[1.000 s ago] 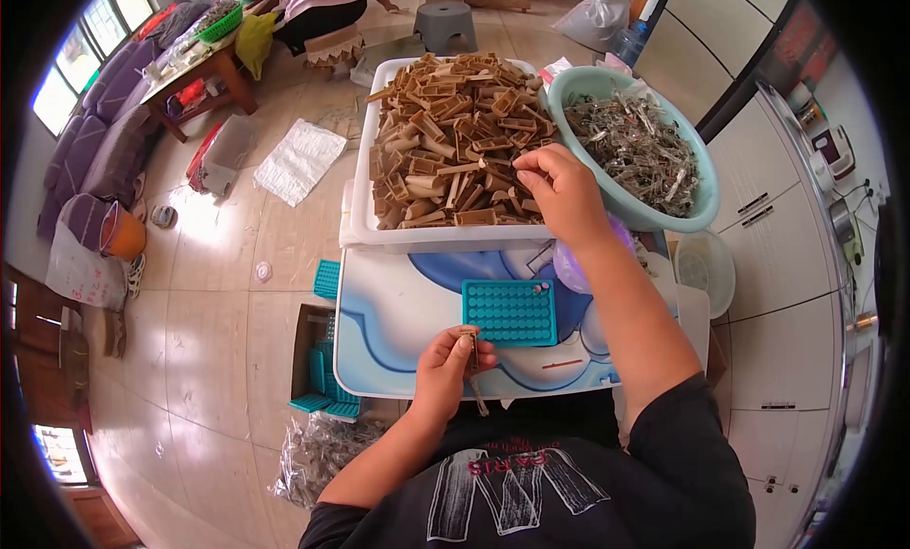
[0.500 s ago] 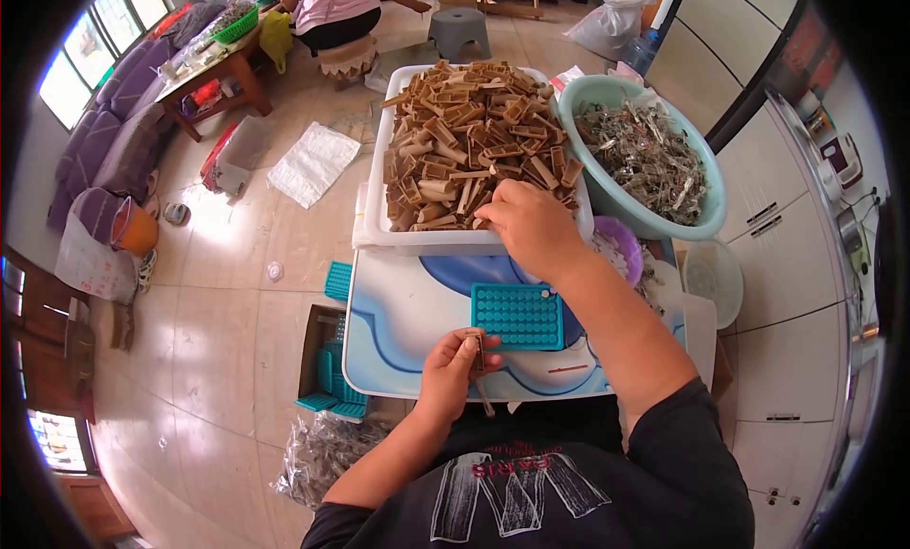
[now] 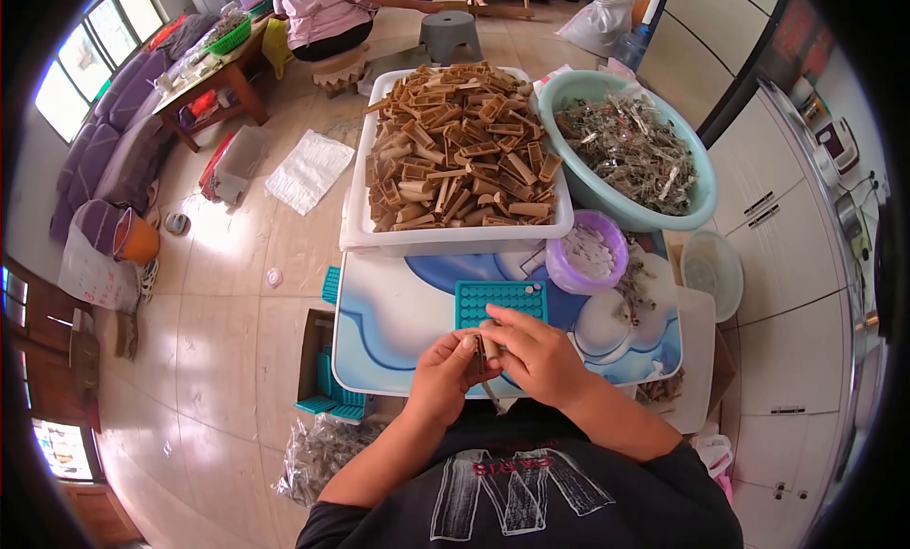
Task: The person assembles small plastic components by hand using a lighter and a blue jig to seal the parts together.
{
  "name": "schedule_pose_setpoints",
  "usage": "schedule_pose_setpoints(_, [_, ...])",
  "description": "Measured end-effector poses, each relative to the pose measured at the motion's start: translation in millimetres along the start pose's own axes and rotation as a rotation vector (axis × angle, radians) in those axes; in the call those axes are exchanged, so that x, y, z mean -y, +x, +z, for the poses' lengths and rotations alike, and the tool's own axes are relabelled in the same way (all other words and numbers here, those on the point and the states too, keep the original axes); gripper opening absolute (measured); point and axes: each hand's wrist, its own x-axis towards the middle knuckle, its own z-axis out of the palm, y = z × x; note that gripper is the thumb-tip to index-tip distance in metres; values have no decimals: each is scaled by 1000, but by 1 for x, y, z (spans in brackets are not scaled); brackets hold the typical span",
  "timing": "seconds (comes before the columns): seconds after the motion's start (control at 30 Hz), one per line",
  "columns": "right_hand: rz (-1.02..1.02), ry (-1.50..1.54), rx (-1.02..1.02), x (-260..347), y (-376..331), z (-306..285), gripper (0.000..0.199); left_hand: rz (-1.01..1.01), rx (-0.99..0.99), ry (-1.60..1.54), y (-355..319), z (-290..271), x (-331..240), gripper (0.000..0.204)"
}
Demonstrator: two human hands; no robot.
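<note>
1. Far left, on the tiled floor, a white sheet (image 3: 309,170) lies flat. Closer to the person a cardboard box (image 3: 318,364) with teal trays inside stands just beside the low table (image 3: 398,312), and a clear bag of small parts (image 3: 322,454) lies near the knee.
2. The left hand (image 3: 444,374) is at the near edge of the table. Its fingers are curled and pressed on a small brown strip piece (image 3: 480,352), thumb on top. The piece stands almost upright between the two hands.
3. The right hand (image 3: 536,355) touches the same piece from the other side. Its thumb and index finger pinch the upper part; the other fingers are bent loosely. A thin pin seems to point down below the piece, but it is too small to be sure.
4. I judge that the step in hand is working on this one piece with both hands, just in front of the teal perforated tray (image 3: 500,302). The tray lies flat, touching the fingertips of the right hand or nearly so.
5. The next move probably calls for a steady pinch and fine aim, because the holes of the tray are small and close together.
6. Behind the tray stands a white tub (image 3: 455,238) heaped with brown pieces; right of it are a purple bowl (image 3: 588,255) with white bits and a large pale green basin (image 3: 697,203) of grey parts.
</note>
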Motion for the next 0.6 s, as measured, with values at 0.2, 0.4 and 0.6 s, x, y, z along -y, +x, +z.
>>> schedule_pose_setpoints(0.2, [209, 193, 193, 11, -17, -24, 40, -61, -67, 87, -4, 7, 9, 29])
schedule_pose_setpoints(0.4, [267, 206, 165, 7, -35, -21, 45, -123, -37, 137, -9, 14, 15, 28])
schedule_pose_setpoints(0.6, [294, 184, 123, 13, -50, -18, 51, -139, 13, 184, -16, 12, 26, 28])
